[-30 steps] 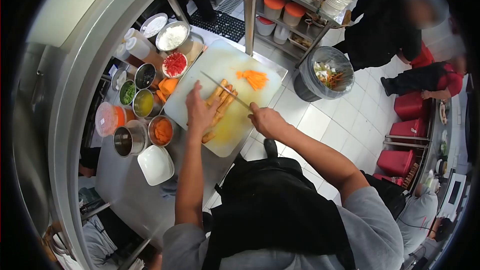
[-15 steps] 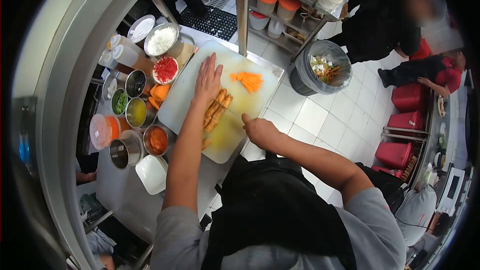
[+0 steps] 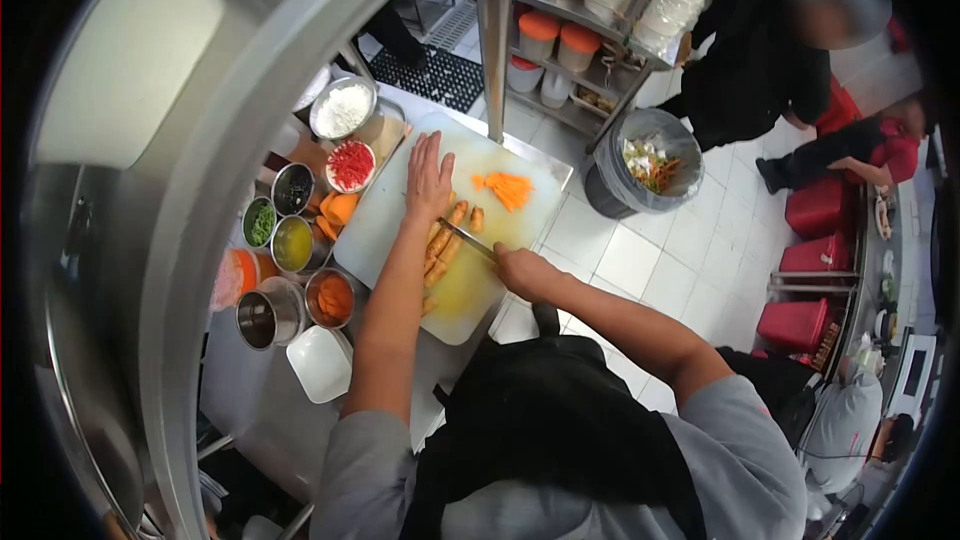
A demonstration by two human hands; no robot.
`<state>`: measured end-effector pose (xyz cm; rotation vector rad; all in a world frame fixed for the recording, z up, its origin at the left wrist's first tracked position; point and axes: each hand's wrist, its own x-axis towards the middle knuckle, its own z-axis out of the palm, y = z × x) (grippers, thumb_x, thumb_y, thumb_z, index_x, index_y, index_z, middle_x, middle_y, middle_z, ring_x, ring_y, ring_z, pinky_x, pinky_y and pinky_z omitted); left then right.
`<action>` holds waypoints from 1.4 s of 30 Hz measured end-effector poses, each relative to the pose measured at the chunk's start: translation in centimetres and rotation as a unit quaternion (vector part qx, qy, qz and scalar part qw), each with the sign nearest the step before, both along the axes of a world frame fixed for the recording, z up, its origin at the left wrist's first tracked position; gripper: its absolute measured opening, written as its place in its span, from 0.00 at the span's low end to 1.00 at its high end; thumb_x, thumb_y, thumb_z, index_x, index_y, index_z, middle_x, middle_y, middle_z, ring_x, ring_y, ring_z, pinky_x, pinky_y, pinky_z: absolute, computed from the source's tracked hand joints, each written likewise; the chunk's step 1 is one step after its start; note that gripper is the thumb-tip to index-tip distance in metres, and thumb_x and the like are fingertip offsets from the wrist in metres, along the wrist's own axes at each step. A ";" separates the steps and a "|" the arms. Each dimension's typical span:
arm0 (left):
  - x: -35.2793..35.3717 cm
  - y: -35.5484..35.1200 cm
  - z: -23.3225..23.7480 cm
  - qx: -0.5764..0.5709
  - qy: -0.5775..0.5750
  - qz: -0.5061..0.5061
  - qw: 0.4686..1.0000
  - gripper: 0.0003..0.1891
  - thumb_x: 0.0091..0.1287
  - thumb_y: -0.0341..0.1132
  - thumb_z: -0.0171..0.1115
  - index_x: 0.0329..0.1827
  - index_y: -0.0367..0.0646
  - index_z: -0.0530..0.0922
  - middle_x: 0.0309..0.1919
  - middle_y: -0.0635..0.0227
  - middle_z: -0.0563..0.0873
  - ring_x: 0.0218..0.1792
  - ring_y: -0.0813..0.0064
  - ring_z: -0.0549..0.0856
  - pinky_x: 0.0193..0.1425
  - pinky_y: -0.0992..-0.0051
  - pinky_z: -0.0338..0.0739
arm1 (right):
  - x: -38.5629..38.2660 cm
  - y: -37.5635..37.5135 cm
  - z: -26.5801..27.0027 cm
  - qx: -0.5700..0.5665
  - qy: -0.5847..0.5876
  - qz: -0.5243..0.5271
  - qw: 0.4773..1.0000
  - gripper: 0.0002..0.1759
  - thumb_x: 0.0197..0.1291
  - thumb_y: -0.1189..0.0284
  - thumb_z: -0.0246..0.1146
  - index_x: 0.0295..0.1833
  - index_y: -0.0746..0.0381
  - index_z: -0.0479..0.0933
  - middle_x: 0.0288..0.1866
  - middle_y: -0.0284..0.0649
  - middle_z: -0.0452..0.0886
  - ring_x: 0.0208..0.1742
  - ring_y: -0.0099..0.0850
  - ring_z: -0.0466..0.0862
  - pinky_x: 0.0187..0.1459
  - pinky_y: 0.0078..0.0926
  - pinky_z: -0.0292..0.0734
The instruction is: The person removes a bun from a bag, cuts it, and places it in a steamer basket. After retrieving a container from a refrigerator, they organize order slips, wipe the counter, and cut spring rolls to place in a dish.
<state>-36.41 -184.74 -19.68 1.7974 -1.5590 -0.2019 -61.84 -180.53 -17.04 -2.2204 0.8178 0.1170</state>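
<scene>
My right hand (image 3: 524,271) is wrapped round the handle of a knife (image 3: 468,238), whose blade lies across the brown fried rolls (image 3: 446,249) on the white cutting board (image 3: 377,230). My left hand (image 3: 429,178) rests with its fingers stretched out on the board, just above the rolls; whether its palm touches one is hidden. One short piece of roll (image 3: 477,219) lies apart, right of the others. Orange strips (image 3: 508,189) are heaped near the board's upper right.
Left of the board stand metal containers with green bits (image 3: 261,223), yellow liquid (image 3: 292,244) and orange slices (image 3: 331,298), bowls of red strips (image 3: 351,166) and white crumbs (image 3: 343,111), and a white dish (image 3: 320,363). A lined bin (image 3: 643,164) and several people are beyond.
The view has shifted, so the board appears slightly lower and further right. The knife blade now shows clearly across the rolls, and a short piece has come apart to the right.
</scene>
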 end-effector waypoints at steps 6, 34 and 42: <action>-0.8 10.9 6.3 -0.134 0.074 0.130 0.980 0.18 0.71 0.28 0.58 0.63 0.36 0.74 0.56 0.50 0.80 0.61 0.48 0.76 0.66 0.55 0.69 | 0.1 -2.9 5.1 -0.001 0.029 0.012 1.000 0.23 0.71 0.57 0.57 0.56 0.66 0.68 0.33 0.60 0.83 0.41 0.60 0.84 0.44 0.55 0.79; -10.0 25.6 2.7 0.138 -0.096 0.229 0.959 0.23 0.53 0.30 0.66 0.54 0.37 0.75 0.57 0.55 0.76 0.61 0.51 0.75 0.65 0.57 0.71 | 9.1 -12.9 0.6 -0.203 -0.236 0.493 0.812 0.21 0.45 0.72 0.71 0.49 0.56 0.79 0.53 0.41 0.78 0.59 0.43 0.75 0.57 0.44 0.72; -9.9 28.3 4.0 0.092 -0.063 0.258 0.960 0.19 0.52 0.27 0.66 0.49 0.38 0.77 0.53 0.57 0.78 0.59 0.53 0.76 0.64 0.58 0.71 | 9.1 -11.4 1.5 -0.177 -0.199 0.411 0.872 0.21 0.42 0.69 0.74 0.44 0.57 0.77 0.47 0.43 0.78 0.52 0.47 0.78 0.56 0.44 0.73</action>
